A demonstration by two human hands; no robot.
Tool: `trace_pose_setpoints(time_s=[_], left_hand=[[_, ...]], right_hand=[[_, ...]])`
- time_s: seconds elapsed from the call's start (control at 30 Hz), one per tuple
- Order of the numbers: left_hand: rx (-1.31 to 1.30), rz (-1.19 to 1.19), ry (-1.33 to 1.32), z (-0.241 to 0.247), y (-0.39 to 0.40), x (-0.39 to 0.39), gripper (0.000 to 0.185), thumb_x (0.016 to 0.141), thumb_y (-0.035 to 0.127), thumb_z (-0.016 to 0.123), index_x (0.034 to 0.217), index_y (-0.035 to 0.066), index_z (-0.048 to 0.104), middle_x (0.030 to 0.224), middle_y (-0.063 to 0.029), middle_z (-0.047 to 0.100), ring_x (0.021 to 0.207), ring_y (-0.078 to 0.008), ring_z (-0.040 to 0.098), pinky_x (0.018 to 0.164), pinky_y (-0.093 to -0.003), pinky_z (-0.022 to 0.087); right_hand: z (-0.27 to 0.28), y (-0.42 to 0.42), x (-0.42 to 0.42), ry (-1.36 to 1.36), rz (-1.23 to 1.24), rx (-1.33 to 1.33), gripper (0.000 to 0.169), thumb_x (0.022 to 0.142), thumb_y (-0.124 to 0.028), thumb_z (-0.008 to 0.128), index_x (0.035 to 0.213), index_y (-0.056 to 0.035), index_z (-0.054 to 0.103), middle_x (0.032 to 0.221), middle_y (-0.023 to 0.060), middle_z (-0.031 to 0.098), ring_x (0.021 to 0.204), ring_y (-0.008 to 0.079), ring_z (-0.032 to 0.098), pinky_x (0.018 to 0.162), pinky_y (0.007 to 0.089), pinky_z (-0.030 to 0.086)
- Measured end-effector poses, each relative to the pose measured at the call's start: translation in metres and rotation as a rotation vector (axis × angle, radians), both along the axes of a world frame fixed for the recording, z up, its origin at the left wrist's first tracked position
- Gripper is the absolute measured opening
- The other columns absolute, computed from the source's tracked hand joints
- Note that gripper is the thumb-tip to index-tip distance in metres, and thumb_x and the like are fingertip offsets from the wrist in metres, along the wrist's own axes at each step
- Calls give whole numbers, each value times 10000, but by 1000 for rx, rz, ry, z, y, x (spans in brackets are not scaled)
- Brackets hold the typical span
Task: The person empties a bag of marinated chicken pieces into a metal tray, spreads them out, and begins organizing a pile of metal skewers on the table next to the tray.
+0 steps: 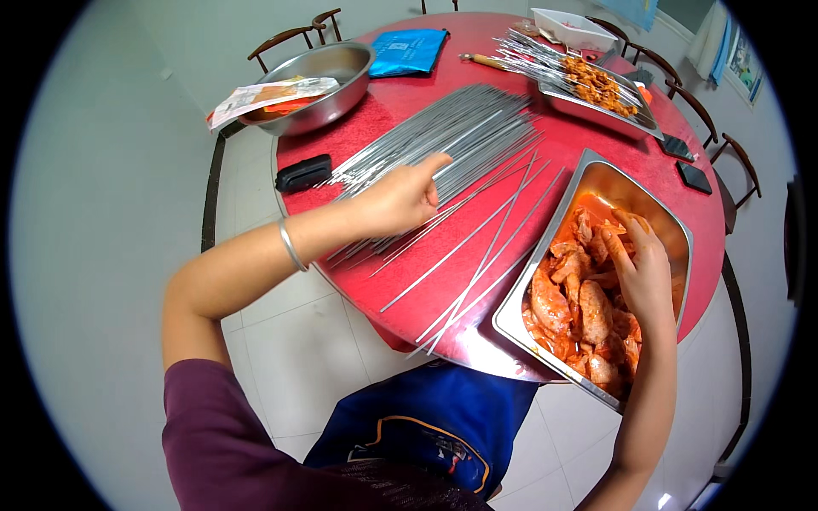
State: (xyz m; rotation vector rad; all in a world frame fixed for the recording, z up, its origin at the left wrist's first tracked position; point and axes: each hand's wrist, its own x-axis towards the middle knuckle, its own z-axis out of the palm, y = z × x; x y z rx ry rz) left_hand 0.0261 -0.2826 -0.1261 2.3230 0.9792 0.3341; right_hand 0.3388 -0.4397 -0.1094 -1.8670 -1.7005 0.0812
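My left hand (406, 195), with a silver bangle at the wrist, is over a broad bundle of thin metal skewers (473, 128) on the red round table. Its index finger points out and the other fingers curl under, so any grip is hidden. Inside a deep rectangular metal pan (581, 172) at the right, my right hand (642, 268) reaches down among raw chicken wing pieces (594, 310) in red marinade. Its fingertips are sauce-stained and touch the meat at the far side; whether they pinch a piece is unclear. Several loose skewers (473, 255) lie between the bundle and the pan.
Beyond the pan is a metal tray (597, 118) with loaded meat skewers (597, 86). A steel bowl (345, 96) holding packets, a blue pouch (409, 52) and a black case (304, 173) sit at the left and back. Two phones (693, 177) lie near the right edge.
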Motion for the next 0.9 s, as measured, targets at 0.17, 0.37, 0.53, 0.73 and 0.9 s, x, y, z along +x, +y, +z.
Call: trace_pose_setpoints(time_s=[0.17,0.37,0.53,0.73,0.9], left_hand=[[390,-50,206,-20,-22,15,686,764,48,658,1335,-35,287,911,-241,624,849,-397,621,734,-472,502],[410,69,318,-32,-10,36,547,742,32,636,1204,-40,353,895,-242,601,850,-414,599,753,-476,502],[372,41,330,-29,0,48,495,711,-8,622,1125,-57,356,812,-273,628,815,-433,628,704,-509,504],[356,57,357,-27,6,59,470,698,-16,616,1083,-78,355,783,-272,636,766,-461,632,690,-510,507],[321,142,275,-28,24,51,444,696,-16,597,1068,-69,361,834,-308,622,818,-469,620,722,-518,496]], right_hand=[[-1,-1,-3,-174,15,30,340,892,-211,601,1165,-7,599,1092,198,620,938,367,614,806,418,488],[-3,-1,-4,-137,-9,30,333,887,-237,600,1141,-22,612,1063,203,624,951,373,614,805,435,494],[3,-4,-6,-119,-19,-13,340,895,-251,585,1154,-33,611,1084,191,621,965,363,614,809,435,492],[-2,-3,-1,-149,-8,0,352,896,-272,589,1153,-33,614,1103,191,623,982,361,610,819,444,490],[3,-4,-4,-122,-2,-15,346,896,-270,585,1142,-29,618,1099,195,624,984,366,607,819,445,492]])
